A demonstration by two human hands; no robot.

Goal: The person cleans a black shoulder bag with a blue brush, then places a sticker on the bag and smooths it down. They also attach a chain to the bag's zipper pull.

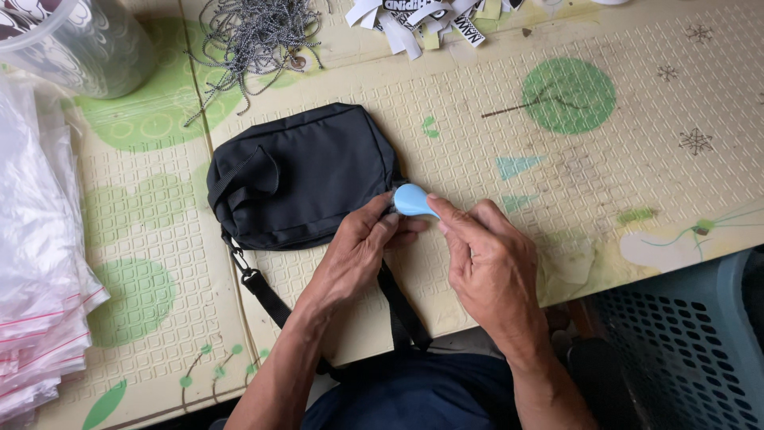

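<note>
Both hands pinch a small light-blue rounded plastic tool (413,200) at the right edge of a black fabric shoulder bag (306,175) lying on the patterned counter (605,167): left hand (354,255) steadying, right hand (485,259) gripping, and a slip could snag the fabric.

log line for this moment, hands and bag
left hand: at black bag edge | right hand: grips light blue tool | tool tip: at bag | surface: patterned mat
</note>
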